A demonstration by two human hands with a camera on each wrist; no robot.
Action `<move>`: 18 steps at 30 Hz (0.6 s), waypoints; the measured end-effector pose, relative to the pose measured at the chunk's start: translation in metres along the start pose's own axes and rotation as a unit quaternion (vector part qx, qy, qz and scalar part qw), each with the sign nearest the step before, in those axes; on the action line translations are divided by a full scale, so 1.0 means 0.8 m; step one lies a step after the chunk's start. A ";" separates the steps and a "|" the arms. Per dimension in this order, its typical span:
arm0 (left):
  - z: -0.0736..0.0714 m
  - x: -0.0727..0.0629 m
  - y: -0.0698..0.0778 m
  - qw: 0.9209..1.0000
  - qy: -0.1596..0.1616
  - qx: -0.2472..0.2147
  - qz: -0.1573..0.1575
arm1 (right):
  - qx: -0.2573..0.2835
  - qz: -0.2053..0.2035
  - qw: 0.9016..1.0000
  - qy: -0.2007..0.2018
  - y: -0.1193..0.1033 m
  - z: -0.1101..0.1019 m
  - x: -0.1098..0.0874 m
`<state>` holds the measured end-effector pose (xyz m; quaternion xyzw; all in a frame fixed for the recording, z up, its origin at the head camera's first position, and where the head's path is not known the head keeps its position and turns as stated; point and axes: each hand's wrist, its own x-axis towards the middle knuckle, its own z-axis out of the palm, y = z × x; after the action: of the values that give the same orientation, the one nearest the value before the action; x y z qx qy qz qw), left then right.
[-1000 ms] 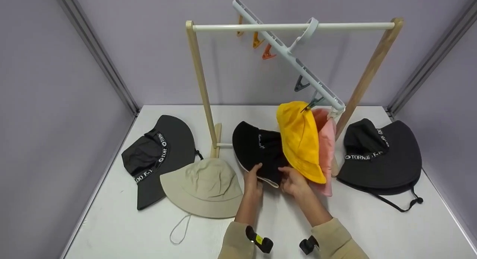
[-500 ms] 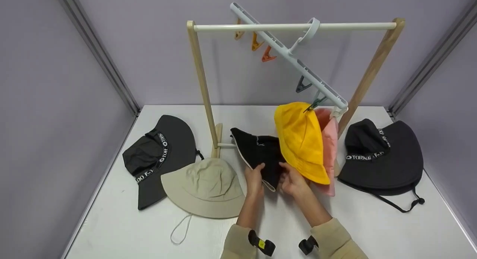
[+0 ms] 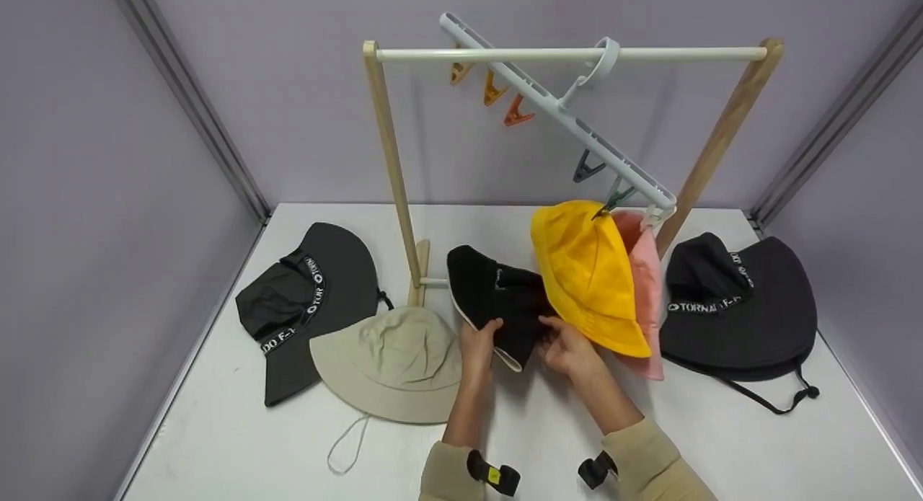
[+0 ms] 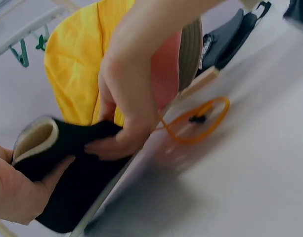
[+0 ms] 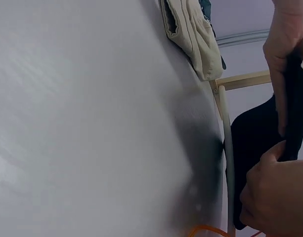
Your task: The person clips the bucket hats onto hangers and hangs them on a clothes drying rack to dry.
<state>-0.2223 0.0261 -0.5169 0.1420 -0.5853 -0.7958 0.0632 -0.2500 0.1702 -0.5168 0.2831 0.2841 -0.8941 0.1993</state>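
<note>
Both hands hold a folded black bucket hat with a pale lining, below the hanger. My left hand grips its brim, thumb on the black outer side; the left wrist view shows the pale fold of the brim beside that hand. My right hand pinches the other side, thumb on top, with its fingers partly hidden behind the fabric. Right beside it, a yellow bucket hat hangs from a dark green clip. A pink hat hangs behind the yellow one.
A pale clip hanger hooks over the white rail of a wooden-legged rack, with several bare clips. A beige hat and a black wide-brimmed hat lie left; another black hat lies right. An orange cord dangles low.
The black hat dips and turns, then its brim comes back up, while my left hand shifts slightly left. The hanger swings a little, carrying the yellow and pink hats to the right.
</note>
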 end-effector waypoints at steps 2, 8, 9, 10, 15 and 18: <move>-0.007 0.003 -0.001 0.997 0.024 0.073 0.019 | -0.011 0.002 1.000 -0.005 0.001 0.000 0.000; -0.010 -0.002 0.000 0.959 0.058 0.268 0.075 | -0.048 -0.023 0.998 -0.014 0.006 0.002 0.000; -0.009 -0.003 0.000 0.947 0.056 0.303 0.087 | -0.053 -0.025 0.998 -0.017 0.007 0.002 0.000; -0.008 -0.005 0.000 0.935 0.050 0.338 0.101 | -0.060 -0.026 0.998 -0.020 0.008 0.002 0.000; 0.002 -0.015 0.001 0.876 -0.065 0.454 0.149 | -0.116 -0.029 0.993 -0.021 0.014 0.008 -0.002; 0.009 -0.020 -0.002 0.844 -0.134 0.494 0.158 | -0.155 -0.055 0.986 -0.017 0.018 0.012 -0.003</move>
<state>-0.2091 0.0372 -0.5143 -0.0480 -0.9184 -0.3917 0.0301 -0.2445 0.1541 -0.5144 0.2178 0.4311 -0.8534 0.1961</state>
